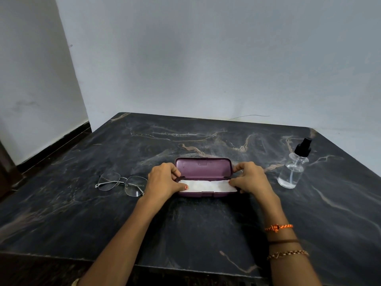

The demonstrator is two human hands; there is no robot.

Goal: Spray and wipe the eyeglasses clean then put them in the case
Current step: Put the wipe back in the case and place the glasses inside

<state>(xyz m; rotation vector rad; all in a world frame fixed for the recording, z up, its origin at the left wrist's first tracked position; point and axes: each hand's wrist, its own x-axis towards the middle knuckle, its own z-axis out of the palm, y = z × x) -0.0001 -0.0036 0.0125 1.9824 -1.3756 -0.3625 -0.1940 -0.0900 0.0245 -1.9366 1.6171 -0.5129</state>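
A purple eyeglass case lies open in the middle of the dark marble table, its lid standing up at the back. A white cloth fills the case's lower half. My left hand grips the case's left end and my right hand grips its right end, thumbs resting on the cloth's edges. Thin metal-framed eyeglasses lie unfolded on the table just left of my left hand. A clear spray bottle with a black nozzle stands upright to the right of the case.
White walls close off the back and left of the table. The table's near edge runs just under my forearms. Bracelets circle my right wrist.
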